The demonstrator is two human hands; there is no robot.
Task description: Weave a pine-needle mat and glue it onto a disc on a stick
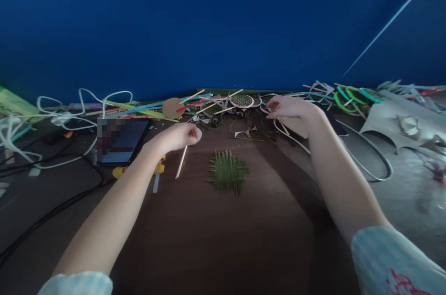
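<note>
My left hand point(181, 136) is closed, its fingertips pinching a small round white piece point(199, 134) whose kind I cannot make out. Just below that hand is a thin pale stick point(181, 162); whether it is held or lies on the table is unclear. My right hand point(291, 107) reaches to the back pile with thumb and fingers apart, close to a whitish ring point(265, 107). Between my arms, a green woven mat of leaf strips point(228, 172) with ragged ends lies flat on the table. Behind it is a round hoop with a green woven centre point(241, 101).
Craft strips, sticks and a brown disc point(173, 108) line the blue wall point(209, 25). A phone point(123, 141), yellow-handled scissors point(158, 165) and tangled white cords point(69, 121) are at left. At right are a white cable point(385, 165), green rings point(348, 99) and a grey-white sheet point(390, 121).
</note>
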